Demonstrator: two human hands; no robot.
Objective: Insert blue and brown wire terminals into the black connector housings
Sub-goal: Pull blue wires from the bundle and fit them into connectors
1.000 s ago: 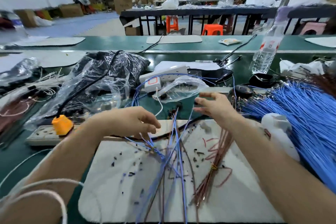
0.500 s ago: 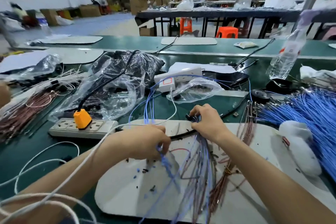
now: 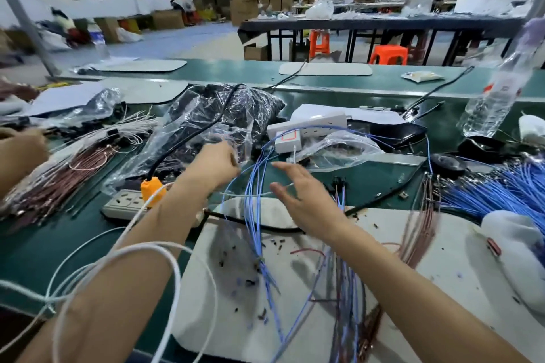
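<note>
My right hand [image 3: 300, 197] hovers open at frame centre, fingers spread, above the loose blue wires [image 3: 259, 247] crossing the white mat [image 3: 460, 259]. My left hand [image 3: 216, 166], left of centre, is against the clear plastic bag [image 3: 206, 127]. Its fingers are hidden, so I cannot tell its grip. Brown wires [image 3: 421, 230] lie right of centre. Black connector housings [image 3: 339, 180] sit on the desk [image 3: 59, 244] just right of the right hand.

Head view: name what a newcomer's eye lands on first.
The thick fan of blue wires at the far right strikes first, then the orange plug in the power strip at left. In the centre, the right hand hovers with fingers spread, beside a blue wire bundle that runs across the white mat.
</note>
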